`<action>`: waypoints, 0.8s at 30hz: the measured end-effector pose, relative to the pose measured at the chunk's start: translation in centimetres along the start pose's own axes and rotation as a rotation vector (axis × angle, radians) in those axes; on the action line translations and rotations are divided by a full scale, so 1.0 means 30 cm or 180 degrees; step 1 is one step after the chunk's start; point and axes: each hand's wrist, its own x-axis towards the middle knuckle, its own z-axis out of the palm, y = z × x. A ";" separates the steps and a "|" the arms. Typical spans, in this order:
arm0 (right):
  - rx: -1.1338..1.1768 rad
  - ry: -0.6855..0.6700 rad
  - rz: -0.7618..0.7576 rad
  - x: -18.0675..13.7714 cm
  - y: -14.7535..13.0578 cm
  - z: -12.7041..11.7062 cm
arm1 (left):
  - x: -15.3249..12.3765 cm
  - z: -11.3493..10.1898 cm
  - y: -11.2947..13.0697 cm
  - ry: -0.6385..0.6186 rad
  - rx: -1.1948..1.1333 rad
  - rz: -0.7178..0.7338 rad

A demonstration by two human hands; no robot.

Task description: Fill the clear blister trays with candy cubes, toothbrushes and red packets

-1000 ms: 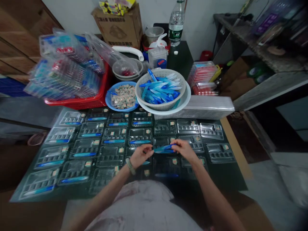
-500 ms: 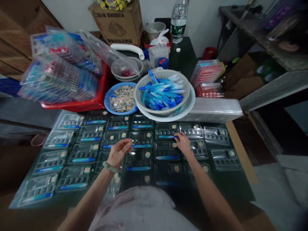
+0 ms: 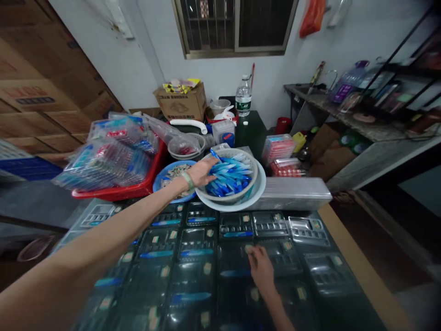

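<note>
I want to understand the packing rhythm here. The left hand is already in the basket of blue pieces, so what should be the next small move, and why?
Probably close the left hand on a few blue pieces in the white basket and bring them back to the clear trays. The fingers already rest on the pile, and several trays on the right side show no blue piece, near where the right hand rests.

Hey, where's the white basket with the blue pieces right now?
In the head view the white basket sits mid-table, behind the clear trays, right of the blue bowl and left of the stack of empty trays; the left hand reaches into it.
</note>
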 end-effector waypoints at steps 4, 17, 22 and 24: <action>0.0374 0.0132 0.0105 -0.112 0.010 -0.004 | 0.152 0.079 0.009 -0.0876 0.0637 -0.0143; 0.0775 0.0525 0.0207 -0.149 0.060 -0.052 | 0.189 0.157 -0.038 -0.0306 0.0336 0.0113; 0.0964 0.0489 0.0290 -0.128 0.046 -0.058 | 0.199 0.102 -0.002 0.0483 -0.1015 0.0251; 0.1070 0.0492 0.0300 -0.124 0.048 -0.056 | 0.214 0.060 0.017 0.0747 -0.1231 0.0166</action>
